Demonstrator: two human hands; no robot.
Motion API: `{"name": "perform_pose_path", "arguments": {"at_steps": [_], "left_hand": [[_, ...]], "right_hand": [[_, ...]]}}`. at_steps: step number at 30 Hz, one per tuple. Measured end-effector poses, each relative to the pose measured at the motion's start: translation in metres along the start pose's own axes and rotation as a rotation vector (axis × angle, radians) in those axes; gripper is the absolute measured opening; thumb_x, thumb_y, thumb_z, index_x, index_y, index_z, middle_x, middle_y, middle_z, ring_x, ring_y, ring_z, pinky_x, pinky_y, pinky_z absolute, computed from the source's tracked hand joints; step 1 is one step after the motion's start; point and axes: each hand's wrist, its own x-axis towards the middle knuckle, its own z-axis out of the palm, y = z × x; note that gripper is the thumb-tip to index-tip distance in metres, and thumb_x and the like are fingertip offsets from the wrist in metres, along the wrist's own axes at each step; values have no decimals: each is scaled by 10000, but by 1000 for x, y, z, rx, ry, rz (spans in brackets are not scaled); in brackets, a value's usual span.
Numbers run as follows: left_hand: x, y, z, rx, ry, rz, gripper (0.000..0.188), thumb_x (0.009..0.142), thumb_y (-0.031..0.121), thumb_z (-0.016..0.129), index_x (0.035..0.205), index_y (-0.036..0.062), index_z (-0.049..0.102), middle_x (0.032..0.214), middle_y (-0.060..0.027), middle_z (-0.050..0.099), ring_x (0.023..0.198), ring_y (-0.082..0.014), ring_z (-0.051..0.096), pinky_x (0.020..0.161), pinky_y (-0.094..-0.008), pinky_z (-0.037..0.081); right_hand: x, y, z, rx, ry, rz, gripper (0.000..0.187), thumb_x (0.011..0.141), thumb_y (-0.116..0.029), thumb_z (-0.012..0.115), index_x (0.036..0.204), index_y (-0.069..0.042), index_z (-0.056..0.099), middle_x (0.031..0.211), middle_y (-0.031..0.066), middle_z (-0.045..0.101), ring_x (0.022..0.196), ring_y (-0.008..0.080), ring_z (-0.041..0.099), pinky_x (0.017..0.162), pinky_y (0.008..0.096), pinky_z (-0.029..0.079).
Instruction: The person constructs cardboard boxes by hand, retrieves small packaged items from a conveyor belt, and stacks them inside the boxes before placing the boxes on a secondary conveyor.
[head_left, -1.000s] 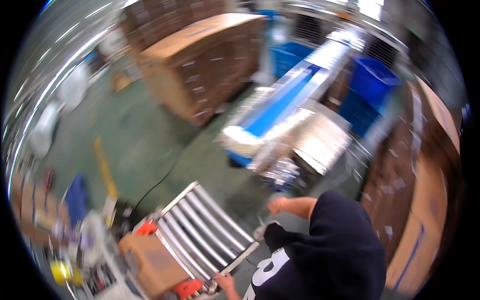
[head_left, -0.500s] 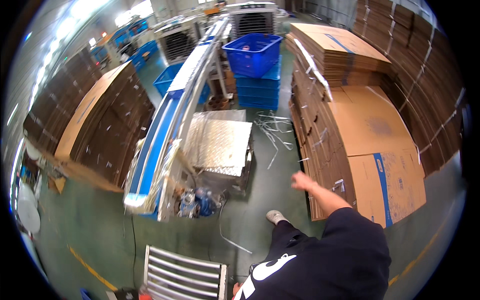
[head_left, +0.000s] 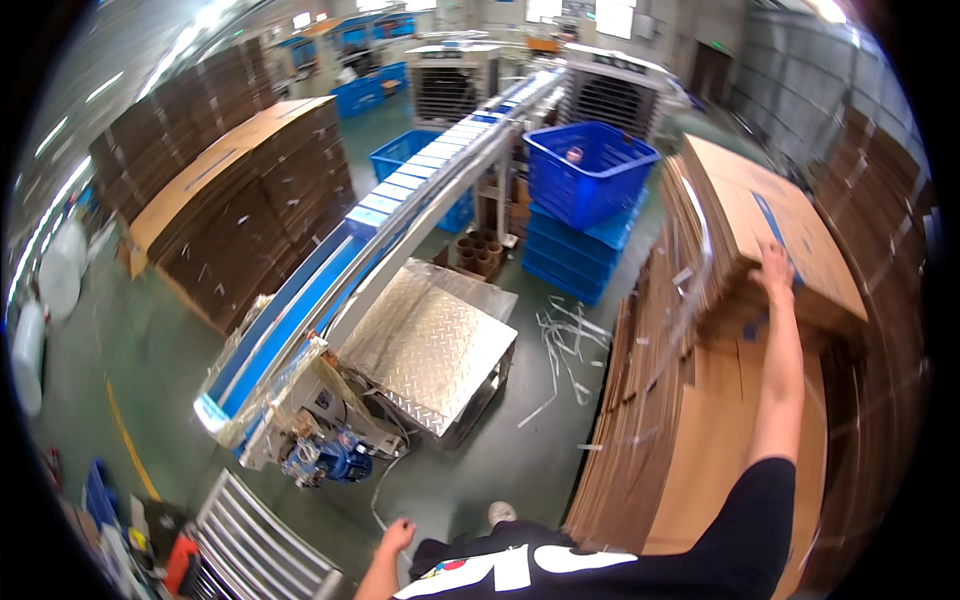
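My right hand (head_left: 773, 270) reaches to the upper pile of flat cardboard boxes (head_left: 745, 185) on the right. Its fingers are spread over the near edge of the top sheet, beside a blue printed stripe, and touch the cardboard. Just below lies a lower level of flattened cartons (head_left: 715, 440), partly under my right arm. Low in the middle, my left hand (head_left: 398, 533) hangs near my body with its fingers curled in, and nothing shows in it. It is nearest to the metal slatted rack (head_left: 265, 535) and the blue motor (head_left: 340, 457).
A blue-belted conveyor (head_left: 285, 320) carries white-and-blue packs farther up. Beside it stands a metal-plated platform (head_left: 430, 350). A blue basket (head_left: 590, 170) sits on stacked blue crates (head_left: 575, 255); loose strapping (head_left: 565, 345) lies on the floor. More cardboard stacks (head_left: 255, 210) stand left.
My right hand has moved from beside the stack's lower side up and forward onto the upper pile. My left hand shows more fully. The view has shifted, and I stand closer to the cardboard.
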Motion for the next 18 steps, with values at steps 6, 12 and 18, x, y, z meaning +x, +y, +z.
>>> {"name": "perform_pose_path", "arguments": {"at_steps": [6, 12, 18], "left_hand": [[23, 159, -31, -44, -38, 166, 487, 834, 365, 545, 1229, 82, 525, 1198, -143, 571, 1116, -292, 538, 948, -364, 416], [113, 141, -13, 227, -237, 108, 517, 819, 387, 538, 1226, 67, 533, 1211, -147, 563, 1145, -295, 515, 962, -375, 403], [173, 185, -38, 206, -265, 109, 519, 813, 402, 547, 1206, 63, 552, 1214, -151, 561, 1147, -290, 514, 967, -362, 397]], "right_hand": [[5, 6, 13, 168, 168, -138, 444, 566, -238, 812, 877, -97, 528, 910, 67, 543, 926, 279, 522, 719, 417, 414], [18, 16, 33, 209, 236, -259, 300, 614, -112, 737, 758, -71, 477, 762, 80, 488, 779, 283, 484, 661, 398, 364], [64, 52, -32, 530, 407, -190, 155, 777, -153, 634, 918, -113, 580, 868, 81, 603, 785, 261, 579, 678, 353, 458]]}}
